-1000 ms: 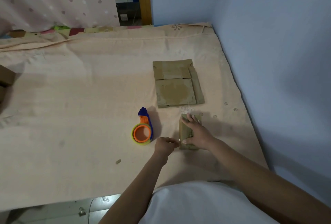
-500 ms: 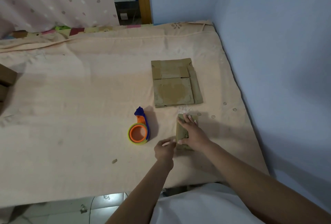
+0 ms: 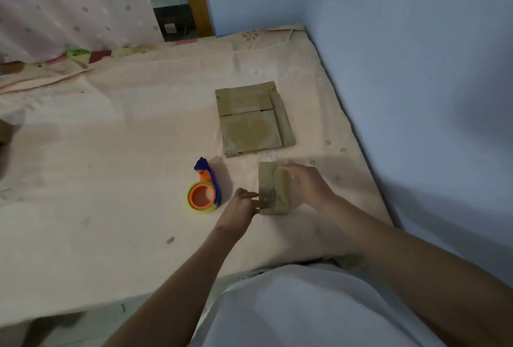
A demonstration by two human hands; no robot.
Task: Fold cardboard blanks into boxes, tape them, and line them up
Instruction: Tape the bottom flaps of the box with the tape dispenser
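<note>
Head view: a small folded box (image 3: 274, 188) lies on a bed (image 3: 111, 180) covered in a peach sheet, and everything else is placed from it. The right hand (image 3: 308, 184) rests against the box's right side, its fingers (image 3: 288, 170) laid fairly straight over the far top corner; the image is blurred there, so whether they curl around the edge cannot be told. The left hand (image 3: 241, 208) is at the box's near left corner, fingertips (image 3: 256, 199) touching its left face, loosely bent and not wrapped around it. Just left of the box, beyond the left hand, a tape dispenser (image 3: 205, 190) with an orange core, yellow-green roll and blue handle lies on the sheet, apart from both hands. Just beyond the box, farther from the person, sits a stack of flat blanks (image 3: 252, 119), not touching it. Right of the box the bed meets a blue wall (image 3: 416, 69). Far left of the box, at the frame edge, part of a brown box (image 3: 4, 131) shows. Beyond the bed's far end hangs a dotted curtain (image 3: 69, 5)
</note>
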